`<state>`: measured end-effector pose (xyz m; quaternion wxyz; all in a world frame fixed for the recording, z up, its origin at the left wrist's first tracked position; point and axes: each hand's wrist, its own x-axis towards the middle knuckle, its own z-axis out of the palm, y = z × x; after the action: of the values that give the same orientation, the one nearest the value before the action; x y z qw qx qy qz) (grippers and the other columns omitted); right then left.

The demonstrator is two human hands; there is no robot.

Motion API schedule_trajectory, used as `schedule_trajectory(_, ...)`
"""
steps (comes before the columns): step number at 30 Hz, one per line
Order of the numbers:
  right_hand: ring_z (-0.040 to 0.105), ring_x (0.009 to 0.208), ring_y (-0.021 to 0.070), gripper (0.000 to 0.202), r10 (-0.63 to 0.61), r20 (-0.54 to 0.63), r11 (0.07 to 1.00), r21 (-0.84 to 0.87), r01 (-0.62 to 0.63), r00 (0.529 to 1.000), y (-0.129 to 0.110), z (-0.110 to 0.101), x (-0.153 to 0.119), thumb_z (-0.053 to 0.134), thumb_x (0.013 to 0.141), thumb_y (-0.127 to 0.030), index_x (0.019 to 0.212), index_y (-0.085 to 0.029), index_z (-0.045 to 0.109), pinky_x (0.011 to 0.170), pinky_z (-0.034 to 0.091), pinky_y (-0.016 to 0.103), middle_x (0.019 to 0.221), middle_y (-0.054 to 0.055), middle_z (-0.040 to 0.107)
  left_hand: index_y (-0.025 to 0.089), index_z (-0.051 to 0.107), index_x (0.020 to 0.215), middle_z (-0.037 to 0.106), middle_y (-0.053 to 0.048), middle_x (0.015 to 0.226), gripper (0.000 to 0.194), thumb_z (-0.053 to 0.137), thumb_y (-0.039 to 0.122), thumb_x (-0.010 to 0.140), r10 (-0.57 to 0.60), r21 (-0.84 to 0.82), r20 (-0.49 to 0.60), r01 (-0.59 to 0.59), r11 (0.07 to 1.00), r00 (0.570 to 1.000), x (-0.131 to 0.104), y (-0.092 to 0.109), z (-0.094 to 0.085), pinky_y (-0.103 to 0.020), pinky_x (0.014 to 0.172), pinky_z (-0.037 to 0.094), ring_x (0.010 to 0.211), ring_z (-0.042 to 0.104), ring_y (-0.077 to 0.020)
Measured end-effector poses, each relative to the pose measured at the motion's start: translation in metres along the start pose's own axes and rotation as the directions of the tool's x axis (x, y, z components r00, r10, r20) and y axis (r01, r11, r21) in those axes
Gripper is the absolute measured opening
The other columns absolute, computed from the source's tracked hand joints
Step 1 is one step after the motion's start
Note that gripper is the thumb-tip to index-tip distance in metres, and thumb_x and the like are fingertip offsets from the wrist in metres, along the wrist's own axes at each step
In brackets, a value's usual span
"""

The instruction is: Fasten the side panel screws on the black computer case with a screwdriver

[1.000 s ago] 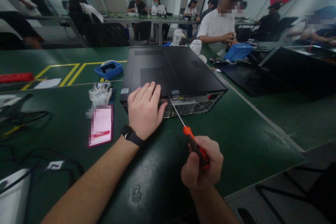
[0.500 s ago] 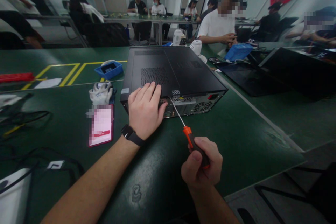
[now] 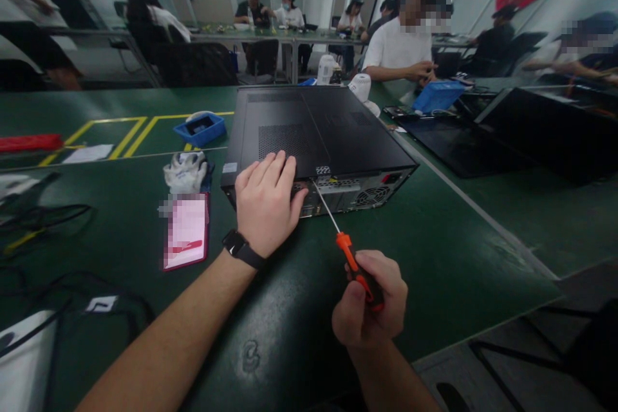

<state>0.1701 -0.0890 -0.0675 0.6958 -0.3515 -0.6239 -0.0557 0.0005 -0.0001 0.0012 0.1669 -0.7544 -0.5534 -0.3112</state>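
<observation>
A black desktop computer case [image 3: 352, 129] lies flat on the green table, its rear panel with the fan grille facing me. My left hand [image 3: 268, 206] rests on the near left edge of the case, fingers stretched over the top and thumb down by the rear panel. In my right hand [image 3: 374, 299] is a screwdriver [image 3: 343, 241] with an orange and black handle. Its thin shaft slants up and away, and the tip meets the rear panel just right of my left thumb. Whatever the tip sits on is too small to make out.
Left of the case lie a blue tray [image 3: 205, 132], grey-white gloves [image 3: 185, 172] and a pink-edged tablet or card [image 3: 188, 232]. Black cables [image 3: 62, 212] spread at far left. Dark flat panels [image 3: 449, 141] lie to the right. A co-worker in a white shirt [image 3: 398, 48] is beyond the case.
The screwdriver handle has turned a little in my right hand, showing more orange. The tip stays at the same spot, and my left hand and the case have not moved.
</observation>
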Motion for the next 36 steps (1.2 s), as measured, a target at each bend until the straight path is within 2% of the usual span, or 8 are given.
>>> schedule_trajectory(6, 0.071, 0.077, 0.0179, 0.034, 0.035, -0.014, 0.997, -0.068, -0.035, 0.999, 0.005, -0.002, -0.009, 0.061, 0.096, -0.017, 0.129, -0.016, 0.065, 0.063, 0.062, 0.034, 0.096, 0.005, 0.070, 0.008, 0.061, 0.148, 0.062, -0.019, 0.156, 0.052, 0.058, 0.034, 0.104, 0.002, 0.004, 0.000, -0.002, 1.000, 1.000, -0.001, 0.000, 0.000, -0.055, 0.122, 0.038, 0.146, 0.057, -0.0367)
schedule_trajectory(12, 0.069, 0.080, 0.0192, 0.033, -0.005, -0.045, 1.000, 0.014, 0.006, 0.999, 0.001, 0.004, -0.001, 0.056, 0.099, -0.024, 0.129, -0.014, 0.064, 0.066, 0.062, 0.038, 0.102, 0.008, 0.069, 0.009, 0.061, 0.148, 0.062, -0.019, 0.156, 0.051, 0.059, 0.034, 0.103, 0.002, -0.012, -0.006, -0.002, 1.000, 1.000, -0.001, -0.001, 0.001, -0.056, 0.122, 0.038, 0.146, 0.057, -0.0369)
schedule_trajectory(15, 0.069, 0.083, 0.0197, 0.033, -0.004, -0.028, 1.000, 0.029, 0.005, 1.000, 0.000, 0.004, 0.002, 0.057, 0.097, -0.022, 0.128, -0.013, 0.065, 0.067, 0.062, 0.039, 0.102, 0.009, 0.069, 0.009, 0.061, 0.148, 0.062, -0.019, 0.156, 0.052, 0.058, 0.034, 0.103, 0.003, -0.013, -0.007, -0.003, 1.000, 1.000, -0.001, 0.000, 0.001, -0.056, 0.122, 0.038, 0.146, 0.057, -0.0367)
schedule_trajectory(19, 0.070, 0.080, 0.0187, 0.031, 0.004, -0.017, 1.000, -0.012, -0.004, 1.000, 0.002, 0.000, -0.001, 0.059, 0.096, -0.018, 0.127, -0.014, 0.065, 0.066, 0.062, 0.036, 0.101, 0.008, 0.070, 0.009, 0.061, 0.149, 0.061, -0.019, 0.157, 0.052, 0.059, 0.034, 0.103, -0.006, -0.019, 0.006, 0.006, 1.000, 1.000, 0.000, 0.000, 0.000, -0.057, 0.123, 0.038, 0.147, 0.056, -0.0367)
schedule_trajectory(23, 0.072, 0.076, 0.0178, 0.030, 0.020, -0.019, 0.997, -0.078, -0.021, 1.000, 0.005, -0.004, -0.007, 0.060, 0.099, -0.021, 0.128, -0.015, 0.065, 0.062, 0.061, 0.033, 0.095, 0.006, 0.071, 0.008, 0.061, 0.148, 0.061, -0.019, 0.156, 0.052, 0.058, 0.034, 0.103, -0.010, -0.013, 0.014, 0.010, 1.000, 1.000, 0.000, 0.000, 0.000, -0.056, 0.122, 0.038, 0.147, 0.057, -0.0369)
schedule_trajectory(26, 0.071, 0.075, 0.0174, 0.030, 0.014, -0.033, 0.998, -0.056, -0.016, 0.999, 0.006, -0.002, -0.009, 0.058, 0.101, -0.024, 0.129, -0.016, 0.064, 0.062, 0.062, 0.034, 0.098, 0.006, 0.071, 0.008, 0.061, 0.148, 0.062, -0.019, 0.156, 0.052, 0.058, 0.034, 0.104, -0.007, -0.005, 0.011, 0.007, 1.000, 1.000, 0.000, 0.001, 0.000, -0.055, 0.122, 0.038, 0.147, 0.057, -0.0368)
schedule_trajectory(30, 0.070, 0.079, 0.0191, 0.034, 0.020, -0.022, 1.000, -0.005, -0.020, 1.000, 0.003, 0.002, -0.006, 0.058, 0.099, -0.026, 0.131, -0.016, 0.063, 0.065, 0.064, 0.038, 0.104, 0.008, 0.069, 0.008, 0.061, 0.148, 0.062, -0.019, 0.156, 0.052, 0.057, 0.035, 0.104, -0.005, -0.011, 0.008, 0.005, 1.000, 1.000, 0.000, 0.000, 0.000, -0.055, 0.122, 0.038, 0.146, 0.057, -0.0367)
schedule_trajectory(36, 0.069, 0.082, 0.0206, 0.032, 0.017, -0.013, 1.000, -0.014, -0.017, 1.000, -0.001, 0.000, 0.002, 0.060, 0.094, -0.023, 0.124, -0.014, 0.066, 0.069, 0.063, 0.040, 0.099, 0.008, 0.068, 0.010, 0.060, 0.150, 0.061, -0.019, 0.157, 0.053, 0.058, 0.034, 0.103, -0.009, -0.020, 0.013, 0.009, 1.000, 1.000, 0.000, -0.001, 0.000, -0.057, 0.122, 0.038, 0.147, 0.056, -0.0368)
